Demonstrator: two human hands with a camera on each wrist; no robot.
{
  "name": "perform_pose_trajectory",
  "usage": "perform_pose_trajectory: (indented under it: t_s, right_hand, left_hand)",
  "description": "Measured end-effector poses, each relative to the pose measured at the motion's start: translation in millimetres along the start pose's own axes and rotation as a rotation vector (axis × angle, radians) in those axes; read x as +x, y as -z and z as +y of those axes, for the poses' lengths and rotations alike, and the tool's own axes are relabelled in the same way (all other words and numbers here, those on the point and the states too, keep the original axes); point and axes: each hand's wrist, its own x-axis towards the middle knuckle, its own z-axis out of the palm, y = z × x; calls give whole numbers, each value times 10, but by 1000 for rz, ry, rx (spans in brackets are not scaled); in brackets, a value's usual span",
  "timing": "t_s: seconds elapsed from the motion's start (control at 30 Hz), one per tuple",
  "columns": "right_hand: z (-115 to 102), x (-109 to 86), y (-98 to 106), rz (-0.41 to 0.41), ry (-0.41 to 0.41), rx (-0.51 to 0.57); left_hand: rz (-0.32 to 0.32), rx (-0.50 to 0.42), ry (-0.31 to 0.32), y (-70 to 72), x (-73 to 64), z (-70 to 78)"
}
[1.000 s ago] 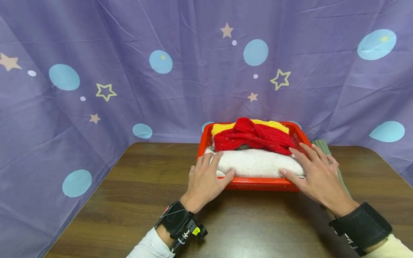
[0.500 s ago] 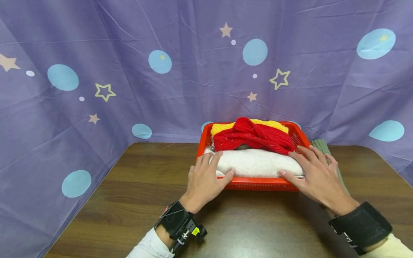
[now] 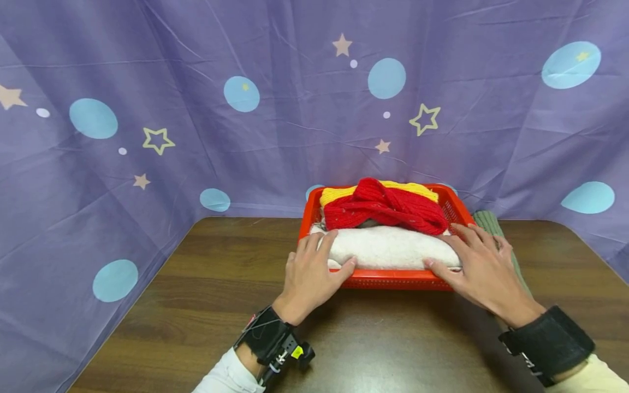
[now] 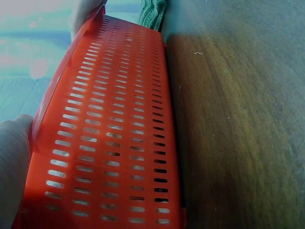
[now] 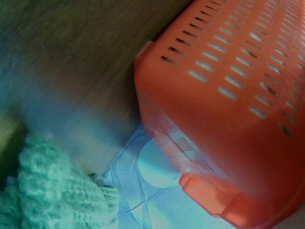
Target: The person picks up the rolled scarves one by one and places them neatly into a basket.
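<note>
At the front left corner of a red plastic basket (image 3: 393,279), my left hand (image 3: 310,275) rests over the rim, its thumb on the front edge. My right hand (image 3: 484,270) lies over the front right corner with spread fingers. Both hands touch the white fluffy cloth (image 3: 393,248) bundled along the basket's front. Behind the cloth a twisted red knit (image 3: 388,207) lies on top, with a yellow knit (image 3: 413,189) at the back. In the left wrist view, the left thumb (image 4: 16,131) overlaps the rim of the slotted wall (image 4: 114,124).
A green ribbed knit (image 3: 487,222) lies on the wooden table (image 3: 236,273) just right of the basket, partly behind my right hand. In the right wrist view this green knit (image 5: 62,186) is close below. A purple curtain (image 3: 295,109) hangs behind the table.
My right hand's fingers have drawn down slightly toward the basket's right rim. The left hand and the basket hold nearly the same place; the whole view has shifted a little.
</note>
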Motion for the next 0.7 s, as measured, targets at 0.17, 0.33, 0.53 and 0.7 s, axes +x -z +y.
perform_pose_trajectory:
  t_s: [0.17, 0.33, 0.53, 0.7]
  right_hand:
    - [1, -5, 12, -49, -36, 62]
    - [2, -20, 7, -48, -22, 62]
    - [-15, -7, -3, 1, 10, -5]
    - [-10, -10, 8, -12, -13, 43]
  left_hand:
    - [-9, -1, 5, 0, -4, -4]
    - [-1, 5, 3, 4, -3, -8]
    - [4, 2, -1, 8, 0, -12]
    - [2, 5, -2, 6, -3, -6]
